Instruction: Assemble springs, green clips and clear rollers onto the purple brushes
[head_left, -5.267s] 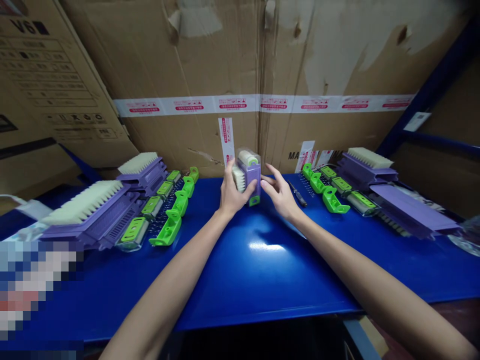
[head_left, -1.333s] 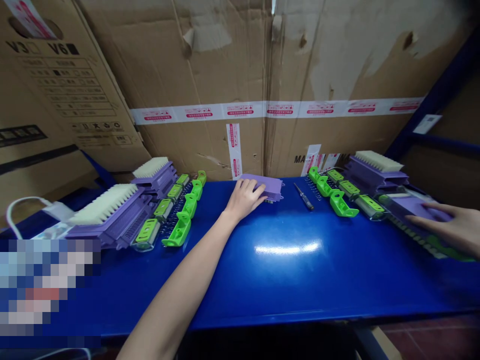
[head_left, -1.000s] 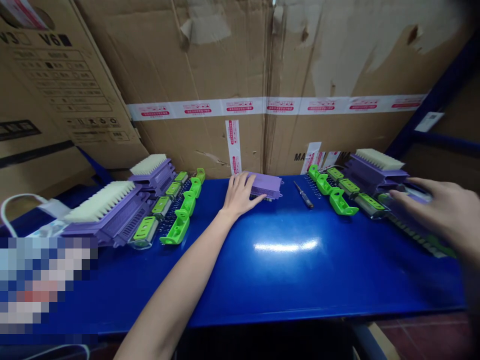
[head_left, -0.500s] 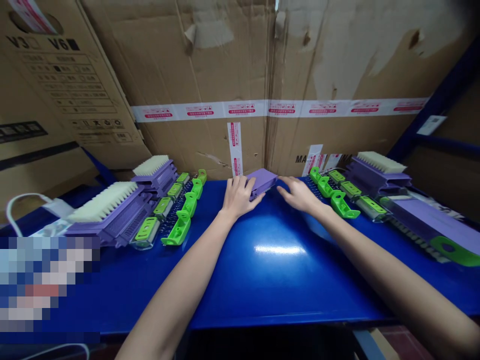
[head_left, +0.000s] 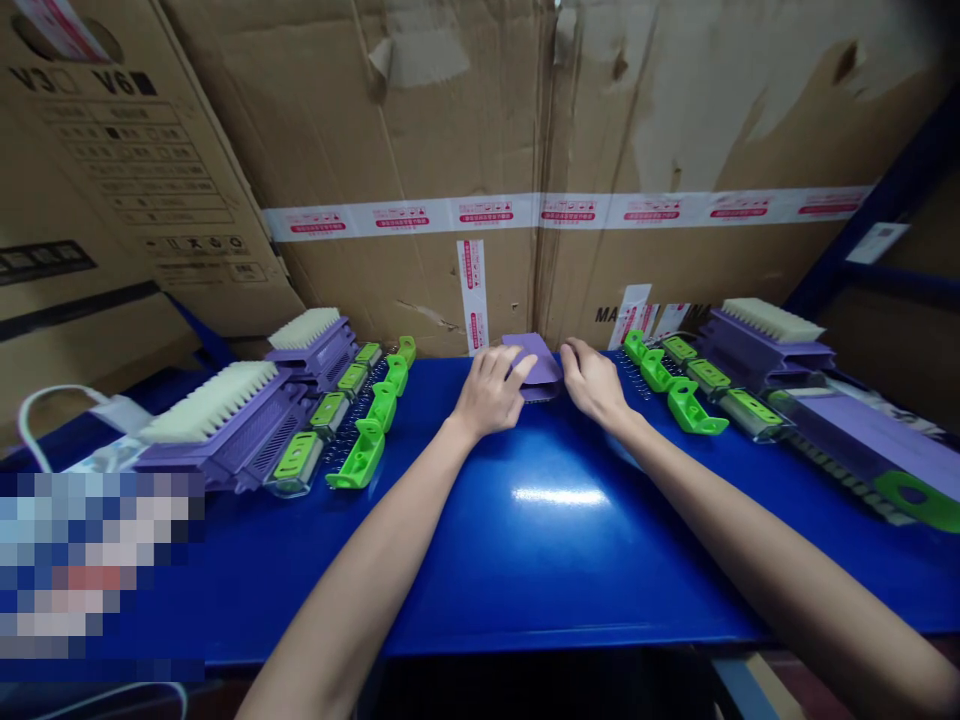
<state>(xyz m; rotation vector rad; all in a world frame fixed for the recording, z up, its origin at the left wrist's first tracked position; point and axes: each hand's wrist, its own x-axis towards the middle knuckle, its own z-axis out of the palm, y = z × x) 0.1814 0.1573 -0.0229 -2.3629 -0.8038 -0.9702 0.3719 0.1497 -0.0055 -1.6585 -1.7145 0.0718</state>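
Purple part between your hands on a glossy blue table

The purple part (head_left: 538,366) sits at the far middle of the blue table (head_left: 487,570), before taped cardboard (head_left: 360,270). Your left hand (head_left: 491,390) has its fingers against it, your right hand (head_left: 594,380) close beside; whether either grip is closed, you cannot tell. Green brackets (head_left: 365,455) line both sides; a blue frame (head_left: 900,283) stands right.

The left hand (head_left: 491,390) and right hand (head_left: 596,382) are bare. The slim left forearm (head_left: 375,540) and right forearm (head_left: 720,512) are uncovered to the view's edge.
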